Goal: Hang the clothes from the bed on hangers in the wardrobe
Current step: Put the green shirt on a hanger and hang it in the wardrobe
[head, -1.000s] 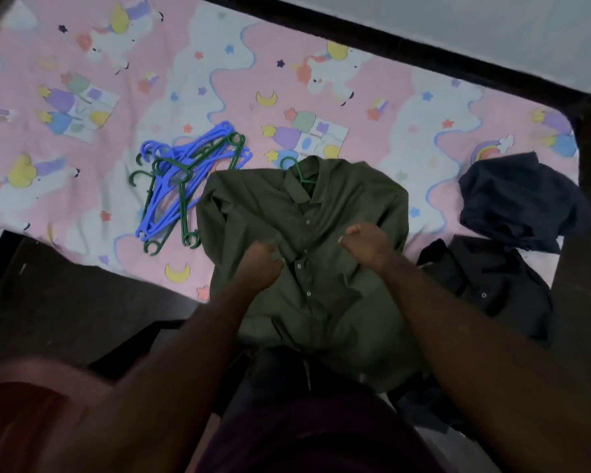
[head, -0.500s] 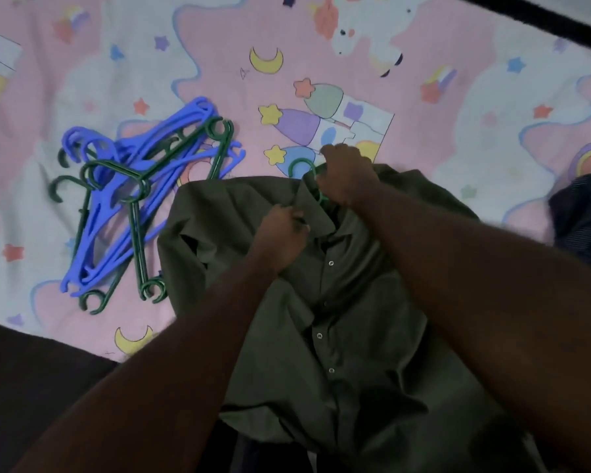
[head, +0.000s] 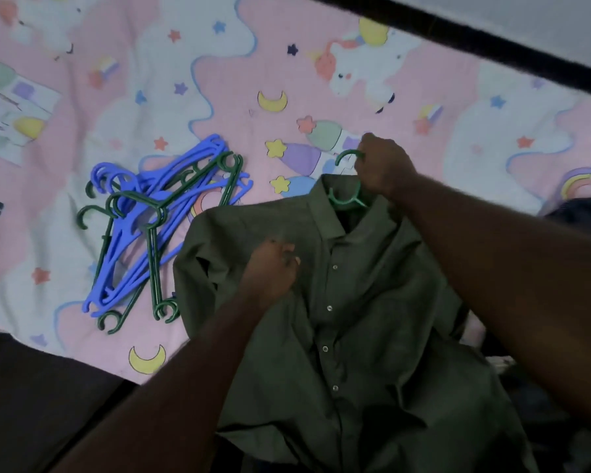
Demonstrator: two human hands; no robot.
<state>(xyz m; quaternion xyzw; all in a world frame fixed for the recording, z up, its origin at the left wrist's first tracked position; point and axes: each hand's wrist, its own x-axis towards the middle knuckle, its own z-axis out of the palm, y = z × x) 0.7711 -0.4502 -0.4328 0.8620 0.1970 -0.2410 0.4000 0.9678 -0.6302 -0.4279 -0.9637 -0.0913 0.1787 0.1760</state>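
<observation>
The olive-green shirt point(head: 355, 319) lay front-up across the near side of the bed point(head: 219, 80), buttoned down its placket, collar toward twelve o'clock and tail spilling over the bed's near edge toward six. A green hanger point(head: 345, 200) sat inside the collar opening, its shoulders hidden under the cloth and its hook standing out past the collar at twelve o'clock.

The right hand point(head: 382, 169) was closed around the hanger's neck just below the hook, at about one o'clock from the shirt's middle, knuckles up and the forearm crossing the shirt's right shoulder. The left hand point(head: 270, 268) rested on the shirt's chest at about ten o'clock from its middle, fingers curled into the fabric with a fold gathered between them.

At nine o'clock from the shirt, just beside its sleeve, a heap of loose hangers point(head: 144, 233) lay on the sheet point(head: 492, 131), blue ones and dark green ones crossed over each other, hooks pointing several ways. The nearest green one touched or nearly touched the sleeve's edge.

The sheet was pink and white, printed with moons, stars and unicorns. At three o'clock, at the frame's edge, a dark cloth point(head: 587, 216) lay on the bed; it was perhaps another garment, though the dim light left that unclear.
</observation>
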